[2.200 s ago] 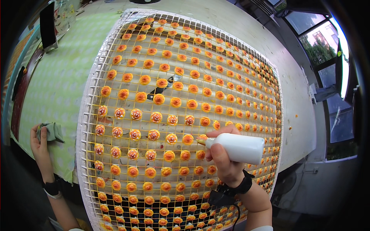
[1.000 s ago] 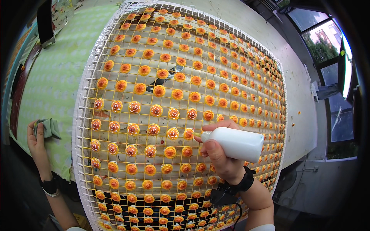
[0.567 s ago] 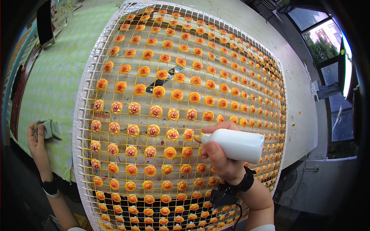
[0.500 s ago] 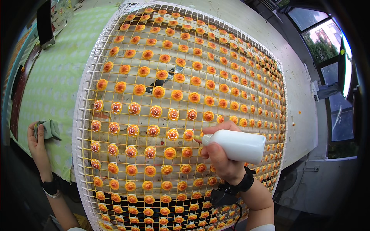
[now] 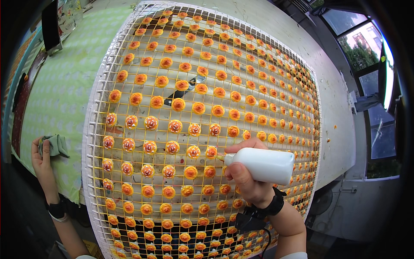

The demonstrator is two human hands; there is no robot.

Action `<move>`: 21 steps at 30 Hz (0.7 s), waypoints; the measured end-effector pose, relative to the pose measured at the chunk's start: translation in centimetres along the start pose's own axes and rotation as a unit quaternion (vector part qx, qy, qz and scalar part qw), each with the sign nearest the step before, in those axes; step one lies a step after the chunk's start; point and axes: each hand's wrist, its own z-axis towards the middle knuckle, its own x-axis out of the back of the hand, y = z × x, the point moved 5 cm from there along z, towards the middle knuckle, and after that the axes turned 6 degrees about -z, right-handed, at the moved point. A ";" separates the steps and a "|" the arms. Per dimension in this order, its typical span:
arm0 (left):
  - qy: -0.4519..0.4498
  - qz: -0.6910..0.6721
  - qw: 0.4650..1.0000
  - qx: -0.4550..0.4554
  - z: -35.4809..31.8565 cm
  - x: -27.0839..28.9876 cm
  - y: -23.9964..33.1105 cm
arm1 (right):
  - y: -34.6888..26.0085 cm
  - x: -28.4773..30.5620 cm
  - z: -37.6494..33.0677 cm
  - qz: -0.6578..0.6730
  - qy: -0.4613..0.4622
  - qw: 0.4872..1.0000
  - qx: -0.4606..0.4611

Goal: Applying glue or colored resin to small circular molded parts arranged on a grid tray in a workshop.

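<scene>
My right hand [image 5: 246,175] grips a white squeeze bottle [image 5: 269,166] lying nearly level, its narrow nozzle pointing left at an orange rose-shaped piece [image 5: 211,152]. Whether the tip touches that piece I cannot tell. Rows of such orange and yellow roses sit on a yellow wire grid [image 5: 241,203] in a white frame. Several at the left, such as one rose [image 5: 172,147], carry white lines on their petals; the others are plain. At the left, my left hand [image 5: 42,157] is closed around a folded grey-green cloth [image 5: 57,145] over the green table cover.
A flat scraper-like tool [image 5: 174,96] with a black handle lies beneath the grid. The green patterned cover [image 5: 60,99] spreads along the left, with a dark upright device [image 5: 51,28] at its far end. A black clamp-like object [image 5: 250,219] with a cable is near my right wrist.
The bottle's nozzle has shifted slightly down and away from the rose, and white marks now show on that rose. My left hand stays at the cloth.
</scene>
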 end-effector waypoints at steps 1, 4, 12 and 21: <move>0.000 0.000 1.000 0.000 0.0 -0.1 0.0 | 0.0 0.0 0.0 0.000 0.000 1.000 0.000; 0.015 0.005 1.000 -0.015 -0.1 -0.3 0.2 | 0.0 -0.1 0.1 0.012 0.000 1.000 0.006; 0.002 0.007 1.000 -0.015 0.0 -0.3 0.4 | 0.1 0.1 0.1 0.005 0.000 1.000 0.005; 0.001 -0.007 1.000 -0.014 0.0 -0.4 0.3 | -0.1 0.5 -0.2 0.016 0.041 0.997 0.062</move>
